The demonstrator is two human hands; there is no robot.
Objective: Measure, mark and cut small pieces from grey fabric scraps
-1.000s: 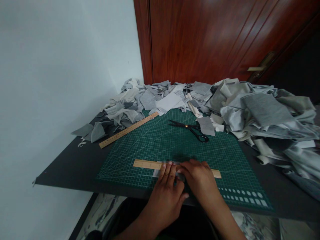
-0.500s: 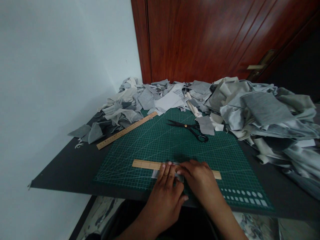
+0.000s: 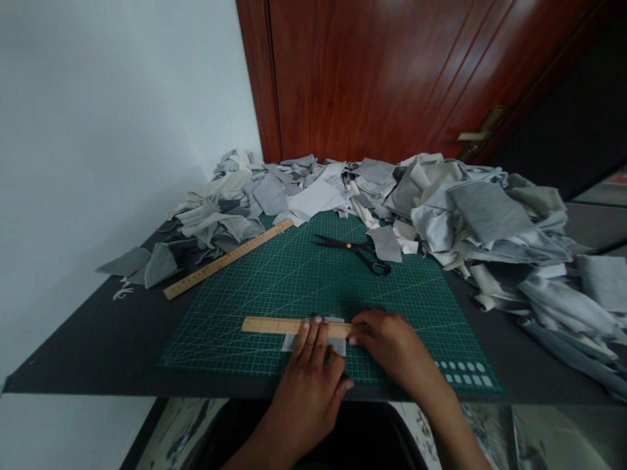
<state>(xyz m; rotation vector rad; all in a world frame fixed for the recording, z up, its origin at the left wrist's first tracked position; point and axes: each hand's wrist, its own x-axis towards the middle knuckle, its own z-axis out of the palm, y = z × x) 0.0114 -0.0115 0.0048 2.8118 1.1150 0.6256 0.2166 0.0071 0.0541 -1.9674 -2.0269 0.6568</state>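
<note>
A wooden ruler (image 3: pixel 274 324) lies crosswise near the front of the green cutting mat (image 3: pixel 235 287), over a small pale grey piece of fabric (image 3: pixel 337 346). My left hand (image 3: pixel 313 375) presses on the ruler's middle, its fingers stretched flat. At the right, my right hand (image 3: pixel 392 346) has thumb and fingers closed about the ruler and covers its right end. Black scissors (image 3: pixel 348 245) lie partly spread farther back on the mat, beside a grey fabric scrap (image 3: pixel 385 244).
A second wooden ruler (image 3: pixel 228 260) lies slanted across the mat's left edge. Fabric scraps (image 3: pixel 274 192) are heaped along the back, with a larger pile of cloth (image 3: pixel 490 209) at the right. Behind stand a white wall (image 3: pixel 122 117) and a brown door (image 3: pixel 372 78).
My right hand has shifted right along the ruler, uncovering more of the fabric piece. The left hand stays pressed on the ruler. The whole view has turned slightly right.
</note>
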